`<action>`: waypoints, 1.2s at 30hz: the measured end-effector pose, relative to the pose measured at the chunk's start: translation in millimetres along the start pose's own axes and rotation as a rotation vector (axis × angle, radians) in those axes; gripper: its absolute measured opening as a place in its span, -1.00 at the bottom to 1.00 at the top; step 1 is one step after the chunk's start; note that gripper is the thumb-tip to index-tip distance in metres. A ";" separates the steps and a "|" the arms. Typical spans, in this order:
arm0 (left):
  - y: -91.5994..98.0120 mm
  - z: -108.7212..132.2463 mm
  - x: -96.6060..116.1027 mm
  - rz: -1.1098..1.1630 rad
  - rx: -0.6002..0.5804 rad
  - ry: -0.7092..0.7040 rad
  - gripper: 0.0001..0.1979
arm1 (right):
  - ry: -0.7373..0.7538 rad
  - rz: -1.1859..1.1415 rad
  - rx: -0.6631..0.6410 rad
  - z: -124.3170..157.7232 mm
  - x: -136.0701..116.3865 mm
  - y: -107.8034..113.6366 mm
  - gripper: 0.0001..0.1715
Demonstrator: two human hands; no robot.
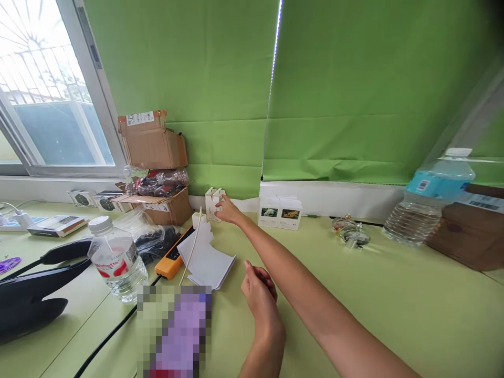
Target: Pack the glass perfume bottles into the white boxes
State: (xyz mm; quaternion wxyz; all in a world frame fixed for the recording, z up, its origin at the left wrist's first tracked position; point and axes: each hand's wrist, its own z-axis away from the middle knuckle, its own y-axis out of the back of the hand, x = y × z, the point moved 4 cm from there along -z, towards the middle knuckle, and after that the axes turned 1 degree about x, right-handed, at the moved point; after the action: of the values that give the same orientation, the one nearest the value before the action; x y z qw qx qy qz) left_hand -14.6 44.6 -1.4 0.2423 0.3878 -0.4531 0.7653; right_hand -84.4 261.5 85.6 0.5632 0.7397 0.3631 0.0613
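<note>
My right hand (228,210) reaches far across the table to a small white carton (214,203) standing by the wall. Its fingers are closed at the carton's right side, and the carton stays upright on the tabletop. Nearer to me, my left hand (259,286) hovers curled beside my right forearm, with nothing visible in it; part of its palm is hidden. White folded sheets of paper (207,257) lie left of that hand, with a pale cable (191,247) across them. Right of the carton stand white flower-picture boxes (279,212).
A water bottle (118,260), an orange-and-black device (171,262) and a blurred phone-like object (181,331) lie to the left. Cardboard boxes (151,144) are stacked behind. Clear glass items (352,232), a large water bottle (431,197) and a brown box (464,231) stand right.
</note>
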 end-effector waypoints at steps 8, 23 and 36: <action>1.0 -2.0 5.4 0.034 0.044 -0.002 -0.41 | 0.089 0.000 -0.003 13.2 -0.9 6.8 -0.63; -5.6 5.3 18.1 -0.286 -0.120 -0.324 -0.54 | 0.154 0.044 0.151 254.1 56.3 93.2 -0.56; -23.6 23.7 -8.7 -0.992 -0.527 -0.666 -0.56 | -0.020 -0.418 0.148 347.6 16.0 134.7 -0.55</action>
State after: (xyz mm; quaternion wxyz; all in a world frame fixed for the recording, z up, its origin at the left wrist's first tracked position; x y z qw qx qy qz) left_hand 16.3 34.7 10.3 0.5004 0.6948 -0.4435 0.2648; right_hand 164.0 -16.7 74.3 0.5114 0.6882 0.5066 -0.0908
